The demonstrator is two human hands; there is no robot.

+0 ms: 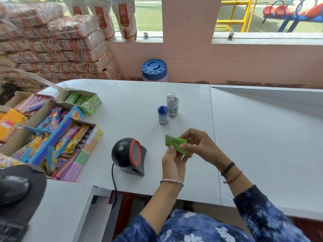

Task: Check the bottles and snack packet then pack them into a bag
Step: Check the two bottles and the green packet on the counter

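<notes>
A small green snack packet (173,142) is held above the white counter (122,105), just right of the black barcode scanner (129,155). My left hand (173,165) grips its lower edge and my right hand (197,143) pinches its right end. Two small bottles stand upright farther back on the counter: a blue one (162,115) and a taller clear one (172,105), close together. No bag is in view.
Open cardboard boxes of candy and snack packets (52,130) crowd the counter's left side. A computer mouse on a dark pad (14,189) lies at the lower left. A blue-lidded jar (154,70) stands behind the counter, and stacked sacks (56,46) fill the far left.
</notes>
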